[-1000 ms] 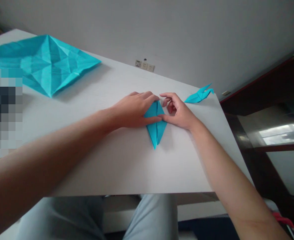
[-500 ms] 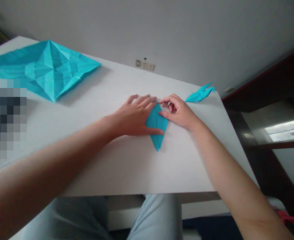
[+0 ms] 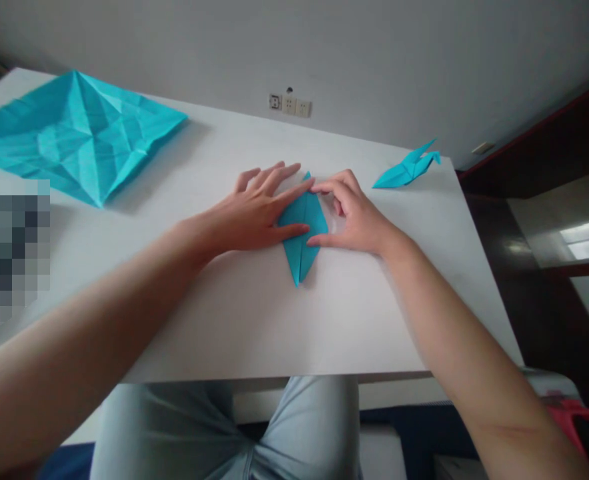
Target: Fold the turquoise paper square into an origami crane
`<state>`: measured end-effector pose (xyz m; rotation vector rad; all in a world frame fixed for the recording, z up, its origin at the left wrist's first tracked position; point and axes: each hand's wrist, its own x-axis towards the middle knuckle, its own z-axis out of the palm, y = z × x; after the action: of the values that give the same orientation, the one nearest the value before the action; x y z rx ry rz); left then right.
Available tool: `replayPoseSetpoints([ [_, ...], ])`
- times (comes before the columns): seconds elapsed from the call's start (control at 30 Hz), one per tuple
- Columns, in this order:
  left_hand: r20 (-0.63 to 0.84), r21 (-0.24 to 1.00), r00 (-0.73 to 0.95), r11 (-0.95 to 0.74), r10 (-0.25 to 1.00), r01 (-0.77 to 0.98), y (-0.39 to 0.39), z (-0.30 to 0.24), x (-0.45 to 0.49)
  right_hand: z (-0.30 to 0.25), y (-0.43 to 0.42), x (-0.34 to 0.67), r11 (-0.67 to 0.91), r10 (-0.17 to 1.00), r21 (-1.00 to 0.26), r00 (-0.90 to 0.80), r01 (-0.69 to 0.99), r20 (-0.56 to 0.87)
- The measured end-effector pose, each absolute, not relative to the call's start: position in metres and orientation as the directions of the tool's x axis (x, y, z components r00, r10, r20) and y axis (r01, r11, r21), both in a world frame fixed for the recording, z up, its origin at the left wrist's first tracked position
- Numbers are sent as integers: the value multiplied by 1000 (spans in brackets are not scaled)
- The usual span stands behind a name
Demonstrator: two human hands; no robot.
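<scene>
A blue diamond-shaped piece of folded paper (image 3: 301,257) with a crease or slit down its middle lies flat on the white table. My left hand (image 3: 257,210) rests over its left side, fingers spread, index fingertip near the top point and thumb across the middle. From the right, my right hand (image 3: 357,217) touches the same paper. Its index fingertip is by the upper edge and its thumb on the lower right face, well apart. The remaining fingers are partly curled. A blue paper crane (image 3: 408,171) stands beyond my right hand.
A large creased blue paper sheet (image 3: 91,137) lies at the table's far left. Near the left edge of view is a blurred-out patch (image 3: 7,257). The white table (image 3: 254,327) meets a grey wall with sockets (image 3: 289,103). My legs are below the front edge.
The view has shifted slightly. My right thumb has slid inward and down across the folded paper, and my left thumb lies higher on it. My left fingers are more spread.
</scene>
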<state>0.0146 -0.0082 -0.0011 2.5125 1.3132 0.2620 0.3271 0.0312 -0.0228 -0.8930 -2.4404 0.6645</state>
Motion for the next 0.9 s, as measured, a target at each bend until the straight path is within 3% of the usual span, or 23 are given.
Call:
replayPoseSetpoints([
  [0.1,-48,340,534,-489,844,803,-8,-4,14,-23,24,322,712,637,-554,-729,431,252],
  [0.23,-30,364,495,-452,868,814,-10,-1,14,-17,8,311,739,582,-544,-783,398,218],
  [0.5,64,381,366,-362,928,851,-11,3,12,-21,11,307,637,765,-488,-564,597,310],
  [0.63,112,389,253,-277,961,879,-11,1,13,-27,12,306,634,773,-453,-537,627,339],
  [0.9,104,456,314,-326,944,828,-6,8,12,-28,12,306,625,780,-475,-519,619,349],
])
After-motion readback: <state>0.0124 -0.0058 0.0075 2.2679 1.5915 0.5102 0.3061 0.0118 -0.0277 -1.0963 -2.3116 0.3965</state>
